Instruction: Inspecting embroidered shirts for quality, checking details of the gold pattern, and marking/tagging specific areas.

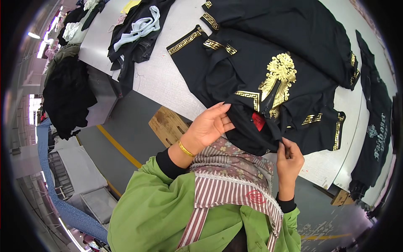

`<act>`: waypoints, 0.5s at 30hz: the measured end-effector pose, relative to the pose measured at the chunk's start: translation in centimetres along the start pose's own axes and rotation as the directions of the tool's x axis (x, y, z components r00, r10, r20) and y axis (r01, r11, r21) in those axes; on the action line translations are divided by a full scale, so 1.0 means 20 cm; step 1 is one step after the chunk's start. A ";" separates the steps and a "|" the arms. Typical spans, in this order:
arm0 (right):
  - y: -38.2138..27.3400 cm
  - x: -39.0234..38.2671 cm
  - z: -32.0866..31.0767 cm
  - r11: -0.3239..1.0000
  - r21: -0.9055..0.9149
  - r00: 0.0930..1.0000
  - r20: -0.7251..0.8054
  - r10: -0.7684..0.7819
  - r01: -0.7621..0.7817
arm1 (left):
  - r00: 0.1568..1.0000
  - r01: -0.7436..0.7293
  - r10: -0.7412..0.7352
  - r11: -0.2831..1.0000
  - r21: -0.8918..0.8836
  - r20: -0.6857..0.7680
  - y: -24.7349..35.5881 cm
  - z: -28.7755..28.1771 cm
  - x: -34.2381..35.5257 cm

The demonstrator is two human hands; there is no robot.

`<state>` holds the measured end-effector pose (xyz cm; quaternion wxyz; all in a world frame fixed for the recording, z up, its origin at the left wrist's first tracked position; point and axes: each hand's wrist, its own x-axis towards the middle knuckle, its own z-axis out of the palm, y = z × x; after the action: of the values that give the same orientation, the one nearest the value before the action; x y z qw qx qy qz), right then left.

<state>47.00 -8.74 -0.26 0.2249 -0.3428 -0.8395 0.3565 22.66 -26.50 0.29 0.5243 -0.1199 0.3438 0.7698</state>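
Note:
A black shirt [247, 69] with gold key-pattern trim and a gold ornate print [279, 71] lies spread over the table's near edge. Its collar end faces me, with a red label [257, 121] inside the neck. My left hand [210, 126], palm turned up, has the cloth left of the collar pinched between thumb and fingers. On the other side, my right hand [289, 157] grips the collar's edge between thumb and fingertips. Between my hands the neck opening hangs loosely gathered. More black cloth with the same gold trim lies beyond it.
The pale table [168, 75] carries dark garments with a light blue strip [140, 28] at the far left. Black trousers with printing [373, 126] lie along the right. A black cloth heap [67, 92] hangs at left. A wooden piece [166, 128] shows below the table edge.

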 end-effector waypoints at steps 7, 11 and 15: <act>0.19 0.12 -0.01 0.087 0.810 0.744 0.482 0.463 -0.579 | 0.999 -0.024 0.020 0.990 0.139 0.029 -0.01 0.04 0.11; 0.25 0.20 -0.01 0.009 0.839 0.826 0.534 0.180 -0.544 | 0.994 -0.112 0.097 0.913 0.393 0.058 0.02 0.04 0.19; 0.18 0.28 0.05 0.837 0.486 0.930 0.360 0.071 -0.251 | 0.994 -0.111 0.104 0.889 0.445 0.040 0.06 0.05 0.24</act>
<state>44.21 -3.31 -2.84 0.1359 -0.2747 -0.7035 0.6412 19.64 -22.54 -1.07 0.4968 0.0285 0.5133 0.6993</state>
